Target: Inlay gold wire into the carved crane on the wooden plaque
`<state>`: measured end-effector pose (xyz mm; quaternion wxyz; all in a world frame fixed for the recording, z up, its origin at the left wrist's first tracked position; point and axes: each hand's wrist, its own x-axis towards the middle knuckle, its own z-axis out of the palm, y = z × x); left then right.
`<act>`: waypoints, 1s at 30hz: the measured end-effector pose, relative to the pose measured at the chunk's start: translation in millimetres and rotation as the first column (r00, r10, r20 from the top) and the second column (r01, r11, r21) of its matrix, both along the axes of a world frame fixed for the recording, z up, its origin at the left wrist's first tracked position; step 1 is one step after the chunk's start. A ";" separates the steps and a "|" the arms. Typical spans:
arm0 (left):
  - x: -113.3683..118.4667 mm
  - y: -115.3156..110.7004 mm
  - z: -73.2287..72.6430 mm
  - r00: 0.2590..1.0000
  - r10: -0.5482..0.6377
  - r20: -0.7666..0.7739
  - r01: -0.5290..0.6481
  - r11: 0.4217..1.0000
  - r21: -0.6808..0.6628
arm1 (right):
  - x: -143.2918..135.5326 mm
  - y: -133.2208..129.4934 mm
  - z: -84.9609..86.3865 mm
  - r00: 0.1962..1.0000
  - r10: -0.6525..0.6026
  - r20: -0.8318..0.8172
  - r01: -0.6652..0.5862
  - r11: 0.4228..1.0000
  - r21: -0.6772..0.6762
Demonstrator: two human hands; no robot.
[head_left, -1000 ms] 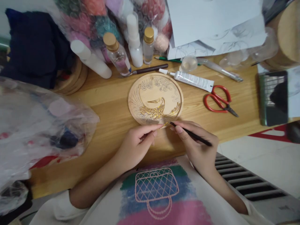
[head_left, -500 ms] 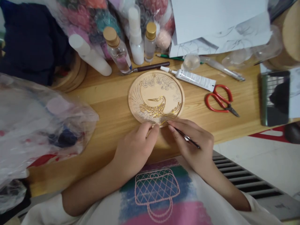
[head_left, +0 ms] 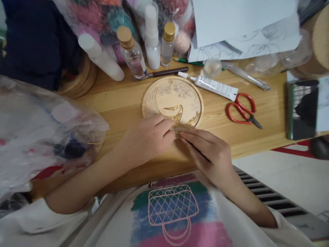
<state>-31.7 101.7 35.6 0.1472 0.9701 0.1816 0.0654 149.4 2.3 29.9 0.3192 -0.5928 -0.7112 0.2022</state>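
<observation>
A round wooden plate (head_left: 164, 91) lies on the table, drawn with a crane and swirls, part of the bird in raised gold lines. My left hand (head_left: 151, 137) rests over the plate's lower left, fingers bent and close together; whether anything is between its fingertips is hidden. At the lower right rim, my right hand (head_left: 210, 151) pinches a thin dark tool (head_left: 197, 151), its tip at the gold lines near the left fingertips. Just above the plate are a white tube (head_left: 217, 87) and a dark-handled tool (head_left: 168, 72).
Red-handled scissors (head_left: 241, 109) lie to the right, with a dark phone-like object (head_left: 302, 109) beyond. Several bottles (head_left: 132, 56) stand behind the plate. A plastic bag (head_left: 46, 130) covers the left side, and papers (head_left: 244, 24) lie at the back.
My left hand has moved up and onto the plate, now covering part of the gold wing. My right hand with the thin tool has shifted slightly left.
</observation>
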 end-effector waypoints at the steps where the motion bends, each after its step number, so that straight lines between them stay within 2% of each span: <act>1: 0.6 2.3 -1.4 1.000 0.013 0.002 -0.013 0.998 -0.060 | 0.6 0.2 -0.6 1.000 0.001 0.002 -0.001 1.000 0.009; 4: 0.6 8.1 -6.3 0.999 0.044 -0.018 -0.047 0.985 -0.164 | 2.1 -0.2 -3.2 1.000 -0.010 -0.007 0.011 1.000 0.017; 8: -1.5 12.4 -11.9 0.999 0.053 -0.001 -0.052 0.986 -0.161 | 2.5 -1.4 -6.3 0.993 -0.057 -0.106 0.054 0.998 -0.030; 15: -0.6 12.5 -12.2 0.987 0.145 0.062 -0.118 0.938 -0.326 | -1.6 -5.2 -9.5 0.919 -0.241 -0.311 0.207 0.968 -0.140; 21: -1.3 10.7 -16.3 0.972 0.188 0.143 -0.131 0.934 -0.333 | -5.9 -8.8 -10.0 0.861 -0.346 -0.373 0.290 0.936 -0.199; 25: -2.5 10.0 -15.3 0.969 0.226 0.104 -0.172 0.910 -0.378 | -7.6 -9.3 -11.4 0.837 -0.376 -0.397 0.314 0.925 -0.214; 30: -2.9 5.1 -14.9 0.950 0.284 0.129 -0.214 0.893 -0.395 | -8.8 -8.5 -13.2 0.819 -0.393 -0.418 0.325 0.918 -0.225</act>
